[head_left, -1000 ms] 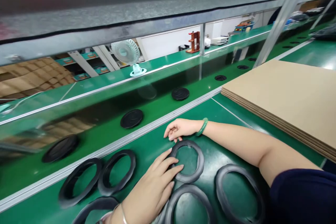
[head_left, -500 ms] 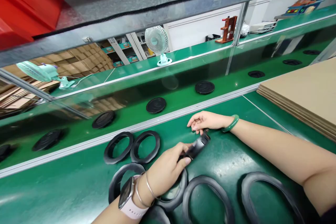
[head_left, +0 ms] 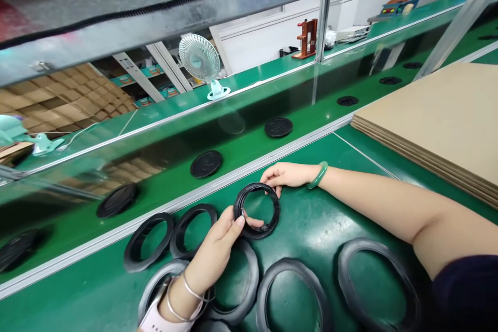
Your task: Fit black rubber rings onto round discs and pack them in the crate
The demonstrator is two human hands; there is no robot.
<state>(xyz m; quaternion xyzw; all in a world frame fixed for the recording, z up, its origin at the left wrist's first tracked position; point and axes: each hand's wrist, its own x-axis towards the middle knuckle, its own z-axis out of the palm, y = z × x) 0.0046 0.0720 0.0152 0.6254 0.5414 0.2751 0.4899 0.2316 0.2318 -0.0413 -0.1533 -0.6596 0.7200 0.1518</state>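
The ring [head_left: 257, 210] stands tilted on the surface [head_left: 322, 218] between my hands: my left hand [head_left: 218, 241] is at its near left edge, my right hand [head_left: 286, 174] at its far right edge. To the left of it two rings [head_left: 171, 233] lie flat side by side. Nearer to me more rings [head_left: 291, 295] lie in a row, one partly under my left wrist. Behind the surface runs the belt [head_left: 241, 153] with discs [head_left: 206, 164] in a line. At the right, a stack of cardboard sheets [head_left: 436, 119] lies on the surface. A fan [head_left: 200, 59] stands behind the belt.

The left wrist wears a pale pink smartwatch band [head_left: 155, 319] and two thin silver bangles [head_left: 182, 295]; the right wrist carries a smooth green jade-like bangle [head_left: 318, 175] below a dark navy sleeve [head_left: 465, 293].
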